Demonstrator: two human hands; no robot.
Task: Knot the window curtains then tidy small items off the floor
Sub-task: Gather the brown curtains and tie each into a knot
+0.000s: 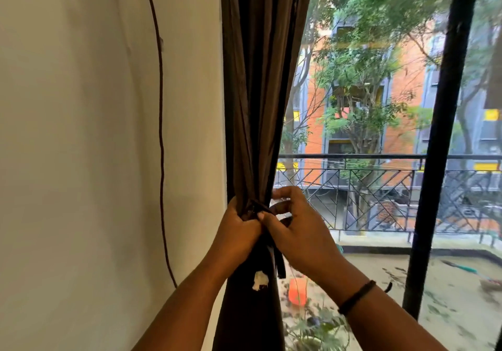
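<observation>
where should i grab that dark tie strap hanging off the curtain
Take the tie strap by its loose hanging tail, just below the hands, coming from the window side. That end dangles free beside the gathered curtain, while the upper part is already pinched between the left hand and right hand.

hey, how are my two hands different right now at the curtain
The left hand is fisted round the gathered brown curtain; the right hand pinches the dark tie strap beside it. The right wrist wears a dark band; the left wrist is bare. Both work at the same bunched spot.
</observation>
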